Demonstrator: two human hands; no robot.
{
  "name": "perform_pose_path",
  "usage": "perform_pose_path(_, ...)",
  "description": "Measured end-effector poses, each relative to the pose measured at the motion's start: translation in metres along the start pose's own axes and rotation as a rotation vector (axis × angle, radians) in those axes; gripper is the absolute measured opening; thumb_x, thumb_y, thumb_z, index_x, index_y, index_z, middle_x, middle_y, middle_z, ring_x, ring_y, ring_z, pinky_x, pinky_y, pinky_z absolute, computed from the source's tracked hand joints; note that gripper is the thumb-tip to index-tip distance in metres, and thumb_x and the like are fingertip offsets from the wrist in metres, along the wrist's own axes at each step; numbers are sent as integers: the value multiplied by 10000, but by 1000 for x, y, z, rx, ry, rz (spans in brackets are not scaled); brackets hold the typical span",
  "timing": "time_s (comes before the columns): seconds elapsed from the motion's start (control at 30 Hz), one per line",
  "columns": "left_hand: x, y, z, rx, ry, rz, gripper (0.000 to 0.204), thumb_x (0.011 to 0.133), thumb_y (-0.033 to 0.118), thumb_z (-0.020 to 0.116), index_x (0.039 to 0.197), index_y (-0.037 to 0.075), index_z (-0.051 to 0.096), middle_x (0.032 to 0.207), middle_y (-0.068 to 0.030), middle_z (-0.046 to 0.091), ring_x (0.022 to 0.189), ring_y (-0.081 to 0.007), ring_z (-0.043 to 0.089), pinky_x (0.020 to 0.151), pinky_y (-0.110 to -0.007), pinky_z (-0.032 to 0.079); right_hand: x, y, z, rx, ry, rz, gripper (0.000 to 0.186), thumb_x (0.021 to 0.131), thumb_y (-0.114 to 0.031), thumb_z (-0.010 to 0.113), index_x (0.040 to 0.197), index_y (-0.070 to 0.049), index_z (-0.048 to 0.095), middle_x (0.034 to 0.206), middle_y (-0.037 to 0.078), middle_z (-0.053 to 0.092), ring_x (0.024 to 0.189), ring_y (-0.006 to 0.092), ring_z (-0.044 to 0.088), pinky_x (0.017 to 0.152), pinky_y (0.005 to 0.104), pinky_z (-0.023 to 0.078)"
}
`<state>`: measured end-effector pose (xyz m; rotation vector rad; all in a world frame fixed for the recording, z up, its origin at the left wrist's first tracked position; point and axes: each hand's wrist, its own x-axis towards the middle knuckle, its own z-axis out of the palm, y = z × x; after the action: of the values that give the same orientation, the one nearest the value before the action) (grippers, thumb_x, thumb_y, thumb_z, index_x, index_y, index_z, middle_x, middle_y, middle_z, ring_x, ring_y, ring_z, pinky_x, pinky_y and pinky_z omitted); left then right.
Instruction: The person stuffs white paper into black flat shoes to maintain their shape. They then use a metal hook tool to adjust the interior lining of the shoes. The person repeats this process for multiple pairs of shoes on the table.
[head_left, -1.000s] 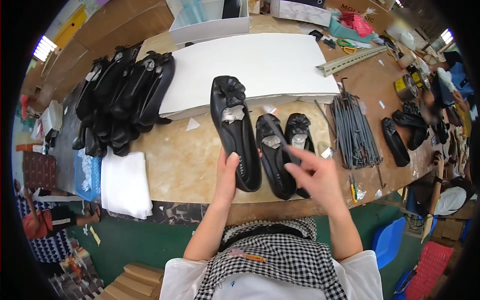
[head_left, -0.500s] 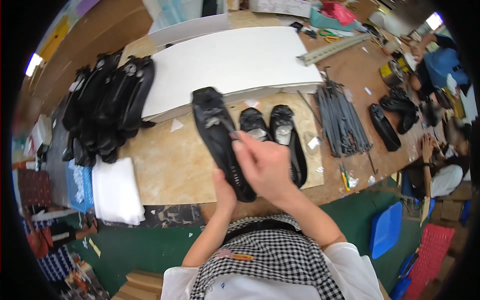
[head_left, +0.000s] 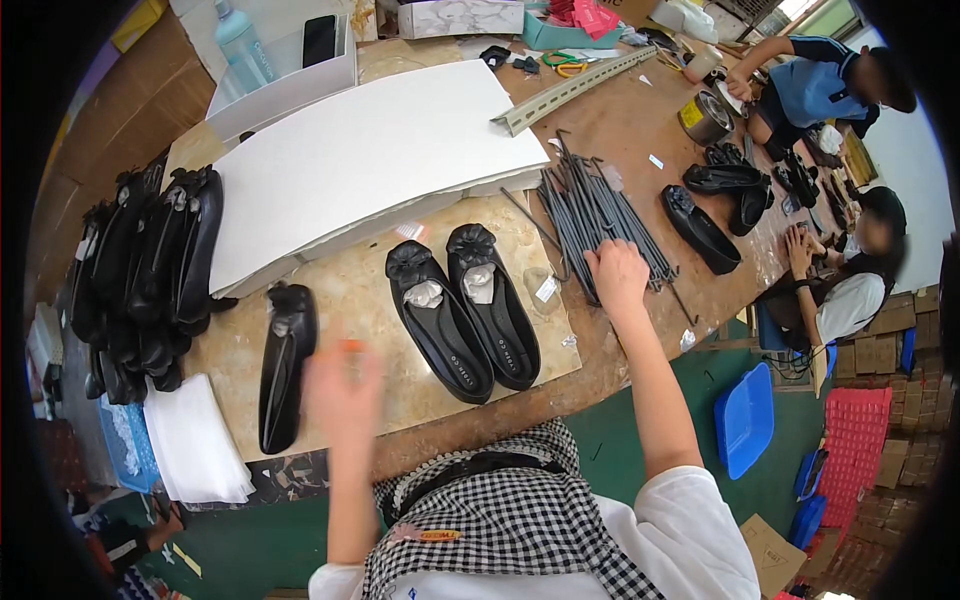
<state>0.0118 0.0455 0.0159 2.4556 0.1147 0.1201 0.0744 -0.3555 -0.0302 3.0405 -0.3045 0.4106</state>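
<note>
My right hand point(head_left: 618, 262) is on the grey metal rods point(head_left: 605, 215), fingers curled; what they grip is too hidden to tell. My left hand point(head_left: 343, 385) is motion-blurred just right of a lone black bow-topped flat shoe point(head_left: 285, 385), with a small orange patch at its fingers. Between my hands a pair of black flats point(head_left: 440, 340) stands side by side on the tan board point(head_left: 370, 280), crumpled paper in their toes.
Piled black shoes point(head_left: 140, 280), white cloth point(head_left: 195, 440) at left. White sheet stack point(head_left: 370, 150), metal angle strip point(head_left: 575, 92), tins point(head_left: 705, 120) behind. Further shoes point(head_left: 700, 230) and two co-workers point(head_left: 810, 90) point(head_left: 840, 300) at right. Blue tray point(head_left: 742, 415) below table.
The shoe my left hand held now lies on the board at left, and that hand has moved beside it. My right hand has left that shoe and moved up-right to the rods.
</note>
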Motion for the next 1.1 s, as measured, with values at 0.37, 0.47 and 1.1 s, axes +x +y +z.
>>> perform_pose_path(0.37, -18, -13, 62, -1519, -598, -741, 618, 945, 433, 446, 1297, -67, 540, 1138, -219, 682, 957, -333, 701, 832, -421, 594, -15, -87, -68, 544, -34, 51, 213, 895, -196, 671, 1039, -95, 551, 677, 111, 671, 624, 354, 644, 566, 472, 472)
perform_pose_path(0.47, -5, 5, 45, -1532, -423, -631, 630, 971, 467, 433, 1330, -45, 517, 1209, -192, 659, 1022, -309, 685, 907, -423, 559, -24, -121, -82, 622, 66, -106, 214, 883, -186, 695, 1047, -98, 589, 604, 88, 606, 526, 280, 589, 516, 395, 443)
perform_pose_path(1.1, -30, -1, 86, -1183, 79, -252, 708, 1020, 571, 340, 1458, 16, 378, 1336, -125, 543, 1205, -219, 542, 1024, -366, 436, -77, -230, -104, 940, 22, -346, 205, 883, -133, 665, 1024, 6, 718, 599, 99, 613, 515, 276, 580, 546, 386, 456)
